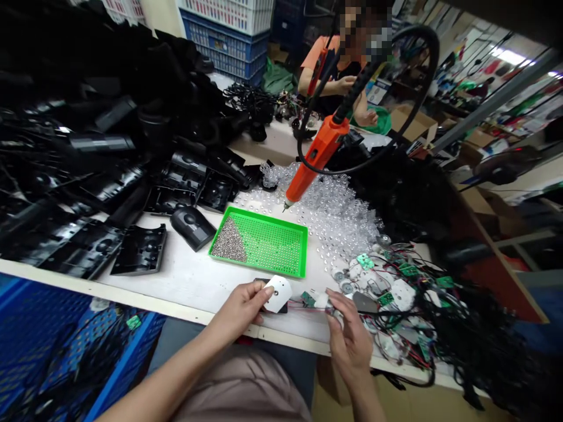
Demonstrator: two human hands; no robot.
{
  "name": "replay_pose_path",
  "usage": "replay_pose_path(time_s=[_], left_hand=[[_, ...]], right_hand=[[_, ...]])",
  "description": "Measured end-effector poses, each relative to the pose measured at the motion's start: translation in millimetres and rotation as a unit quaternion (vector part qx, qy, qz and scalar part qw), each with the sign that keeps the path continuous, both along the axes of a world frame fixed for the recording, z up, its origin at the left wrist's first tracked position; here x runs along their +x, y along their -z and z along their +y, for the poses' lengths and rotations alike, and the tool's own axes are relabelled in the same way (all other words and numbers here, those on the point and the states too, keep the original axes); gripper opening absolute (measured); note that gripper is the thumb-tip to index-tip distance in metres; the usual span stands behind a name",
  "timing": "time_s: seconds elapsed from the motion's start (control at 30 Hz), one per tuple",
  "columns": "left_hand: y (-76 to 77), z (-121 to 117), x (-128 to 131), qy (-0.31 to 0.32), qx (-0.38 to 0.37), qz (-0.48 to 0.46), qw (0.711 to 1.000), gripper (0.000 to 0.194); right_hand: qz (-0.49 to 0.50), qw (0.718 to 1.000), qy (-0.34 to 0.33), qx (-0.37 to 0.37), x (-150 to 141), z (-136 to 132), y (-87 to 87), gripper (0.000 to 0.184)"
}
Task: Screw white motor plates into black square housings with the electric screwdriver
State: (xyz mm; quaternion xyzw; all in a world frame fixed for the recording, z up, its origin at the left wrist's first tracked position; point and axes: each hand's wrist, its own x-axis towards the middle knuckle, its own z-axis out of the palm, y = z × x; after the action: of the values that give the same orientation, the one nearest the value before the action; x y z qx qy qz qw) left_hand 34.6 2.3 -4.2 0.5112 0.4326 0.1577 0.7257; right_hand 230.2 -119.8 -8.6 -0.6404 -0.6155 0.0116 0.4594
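My left hand (246, 305) pinches a white flat plate (279, 295) with cut corners and a small hole. A dark piece (284, 308) shows under the plate. My right hand (350, 333) is closed around a small whitish-grey part (329, 306), mostly hidden by the fingers. Thin wires and a small green circuit board (308, 299) hang between the two hands. Just beyond them lies a green perforated tray (303, 249) with many small metal screws (229, 241) heaped at its left end. An orange electric screwdriver (314, 155) hangs above, its tip past the tray's far edge.
Black plastic housings (141, 249) crowd the left side. Clear plastic pieces (334, 202) are piled behind the tray. Wired boards and plates (402, 293) cover the right, beside black cables (475, 346). A blue crate (127, 357) stands below the bench edge. Another person (328, 76) works opposite.
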Motion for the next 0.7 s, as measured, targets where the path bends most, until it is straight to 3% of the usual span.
replay_pose_path(time_s=[0.17,0.4,0.57,0.7], left_hand=[[-3.6,-6,3,0.067,0.076,-0.004,0.995,0.031],[-26.6,-5,-4,0.174,0.221,0.059,0.958,0.024],[-23.2,-2,-5,0.19,0.174,0.018,0.966,0.011],[-14.1,-4,-6,0.188,0.131,-0.014,0.973,0.01]], right_hand=[[0.047,0.989,-0.121,-0.073,1,6,-11.3,0.032],[-0.031,0.947,-0.284,-0.146,4,18,-34.6,0.048],[-0.127,0.906,-0.344,-0.211,4,22,-59.6,0.06],[-0.167,0.896,-0.37,-0.181,-2,26,-68.2,0.064]])
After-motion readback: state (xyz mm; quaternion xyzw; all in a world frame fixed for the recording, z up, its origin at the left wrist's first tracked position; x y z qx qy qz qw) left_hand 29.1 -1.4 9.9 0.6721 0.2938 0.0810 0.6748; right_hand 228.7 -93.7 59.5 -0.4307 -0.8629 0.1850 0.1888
